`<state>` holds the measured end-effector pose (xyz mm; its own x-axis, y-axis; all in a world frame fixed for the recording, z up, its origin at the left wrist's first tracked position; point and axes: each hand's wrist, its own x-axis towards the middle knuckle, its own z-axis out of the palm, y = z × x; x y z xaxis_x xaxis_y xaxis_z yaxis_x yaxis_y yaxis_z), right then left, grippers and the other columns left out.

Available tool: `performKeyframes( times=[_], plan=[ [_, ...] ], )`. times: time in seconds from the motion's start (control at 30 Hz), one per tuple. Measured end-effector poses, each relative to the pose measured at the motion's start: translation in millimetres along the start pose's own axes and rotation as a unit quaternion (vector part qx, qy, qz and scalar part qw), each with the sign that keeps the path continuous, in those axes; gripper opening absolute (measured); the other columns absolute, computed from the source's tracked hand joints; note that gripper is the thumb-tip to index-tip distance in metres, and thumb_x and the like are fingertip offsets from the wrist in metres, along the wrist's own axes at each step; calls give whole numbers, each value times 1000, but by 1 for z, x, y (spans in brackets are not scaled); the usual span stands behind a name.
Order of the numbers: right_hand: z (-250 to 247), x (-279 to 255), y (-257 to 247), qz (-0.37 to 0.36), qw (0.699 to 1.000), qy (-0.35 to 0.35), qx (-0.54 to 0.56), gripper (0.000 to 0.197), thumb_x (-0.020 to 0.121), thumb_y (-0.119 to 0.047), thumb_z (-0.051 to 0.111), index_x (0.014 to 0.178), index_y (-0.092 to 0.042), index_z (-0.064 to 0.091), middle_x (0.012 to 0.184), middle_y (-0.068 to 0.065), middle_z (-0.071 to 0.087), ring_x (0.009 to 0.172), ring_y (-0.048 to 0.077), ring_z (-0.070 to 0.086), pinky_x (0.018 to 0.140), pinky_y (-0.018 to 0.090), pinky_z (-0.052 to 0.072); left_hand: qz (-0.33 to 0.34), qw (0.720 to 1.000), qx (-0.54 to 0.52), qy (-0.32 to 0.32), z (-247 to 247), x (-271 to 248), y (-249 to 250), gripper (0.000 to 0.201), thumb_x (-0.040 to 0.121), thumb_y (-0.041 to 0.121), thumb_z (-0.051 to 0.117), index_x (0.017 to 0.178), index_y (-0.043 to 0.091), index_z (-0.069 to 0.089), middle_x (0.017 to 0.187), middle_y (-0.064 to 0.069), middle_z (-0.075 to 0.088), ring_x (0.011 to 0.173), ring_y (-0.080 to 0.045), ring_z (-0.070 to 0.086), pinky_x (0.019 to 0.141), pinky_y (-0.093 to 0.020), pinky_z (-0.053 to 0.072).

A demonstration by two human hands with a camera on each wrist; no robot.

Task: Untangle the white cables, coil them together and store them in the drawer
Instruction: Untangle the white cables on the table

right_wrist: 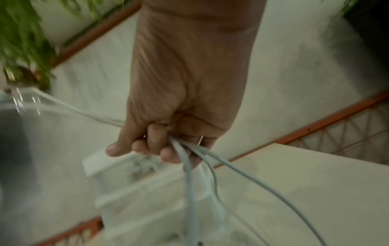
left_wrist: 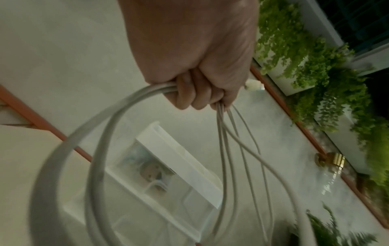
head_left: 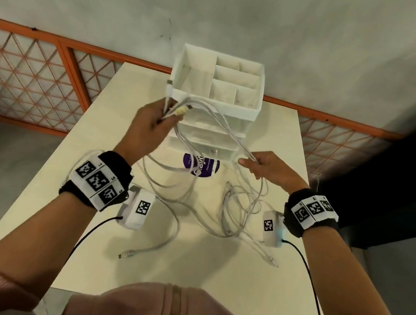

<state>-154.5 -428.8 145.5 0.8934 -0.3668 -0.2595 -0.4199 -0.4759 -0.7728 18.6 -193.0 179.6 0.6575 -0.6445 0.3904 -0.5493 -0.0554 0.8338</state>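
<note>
Several white cables stretch between my two raised hands above the cream table. My left hand grips a bundle of cable ends, plugs sticking up past the fingers; the left wrist view shows the fingers curled round the cables. My right hand holds the same strands lower to the right, fingers closed round the cables. Loose loops and a free plug end lie on the table. The white drawer unit stands behind the hands, its drawers closed.
The drawer unit carries an open divided tray on top. A purple round sticker lies on the table before it. An orange lattice railing and a grey wall run behind the table. Green plants hang nearby.
</note>
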Motion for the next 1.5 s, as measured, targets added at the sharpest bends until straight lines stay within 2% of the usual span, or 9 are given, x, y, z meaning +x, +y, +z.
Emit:
performKeyframes(
  times=[0.27, 0.43, 0.63, 0.77, 0.87, 1.0, 1.1, 1.3, 1.5],
  plan=[
    [-31, 11, 16, 43, 989, 131, -55, 36, 84, -38, 68, 60, -14, 54, 54, 3, 50, 39, 12, 52, 46, 25, 44, -57, 991, 41, 111, -18, -6, -37, 23, 93, 27, 49, 87, 6, 56, 66, 3, 51, 57, -4, 39, 57, -24, 31],
    [-70, 18, -16, -49, 971, 234, -26, 33, 77, -32, 76, 64, -15, 50, 56, -3, 41, 41, -1, 37, 44, 9, 28, -93, 979, 163, 83, -19, -20, -67, 20, 93, 13, 54, 91, -7, 54, 77, -29, 61, 69, -42, 57, 58, -37, 38],
    [-54, 40, 4, 27, 985, 132, -107, 40, 81, -47, 67, 90, -8, 60, 80, 4, 61, 74, 19, 56, 61, 26, 38, -109, 946, 304, 38, -12, -24, -68, 29, 94, 22, 52, 113, 1, 57, 85, -31, 65, 78, -51, 58, 61, -48, 44],
    [-7, 51, 42, 70, 974, 89, -196, 38, 86, -40, 63, 114, -13, 61, 116, 9, 60, 113, 25, 54, 97, 37, 38, -102, 922, 372, -10, -5, -16, -71, 35, 94, 28, 53, 122, 6, 56, 87, -34, 64, 79, -53, 60, 64, -47, 44],
    [42, 57, 35, -81, 973, 148, -159, 18, 86, -22, 66, 98, -9, 63, 96, 6, 57, 89, 19, 55, 85, 36, 43, -91, 915, 391, -47, 4, -12, -70, 34, 94, 32, 52, 115, 5, 59, 82, -34, 63, 73, -51, 60, 62, -45, 43],
    [105, 66, 15, -74, 980, -114, -143, 13, 93, -18, 56, 94, -8, 65, 69, 0, 58, 52, 3, 54, 59, 25, 43, -114, 908, 391, -96, 15, -7, -71, 34, 96, 33, 48, 111, 4, 57, 90, -30, 63, 81, -48, 60, 63, -40, 35],
    [139, 71, 23, -51, 972, -176, -148, 18, 97, -20, 51, 103, -6, 62, 82, 9, 60, 65, 20, 55, 65, 26, 42, -127, 901, 395, -125, 18, -8, -71, 31, 96, 32, 48, 111, 7, 57, 95, -27, 63, 89, -44, 59, 68, -40, 39],
    [148, 66, 27, -16, 975, -173, -137, 17, 78, -3, 72, 75, -10, 57, 65, 1, 55, 60, 16, 52, 61, 25, 40, -142, 902, 390, -121, 18, -12, -72, 32, 95, 34, 50, 108, 6, 58, 98, -24, 64, 93, -43, 58, 69, -40, 39],
    [98, 36, -19, -67, 986, -152, 15, 30, 80, 6, 66, 72, -19, 51, 74, -2, 55, 72, 22, 64, 70, 36, 51, -191, 958, 200, -79, 18, -5, -70, 35, 80, 37, 71, 93, 6, 63, 86, -15, 67, 76, -28, 59, 68, -26, 46]
  ],
)
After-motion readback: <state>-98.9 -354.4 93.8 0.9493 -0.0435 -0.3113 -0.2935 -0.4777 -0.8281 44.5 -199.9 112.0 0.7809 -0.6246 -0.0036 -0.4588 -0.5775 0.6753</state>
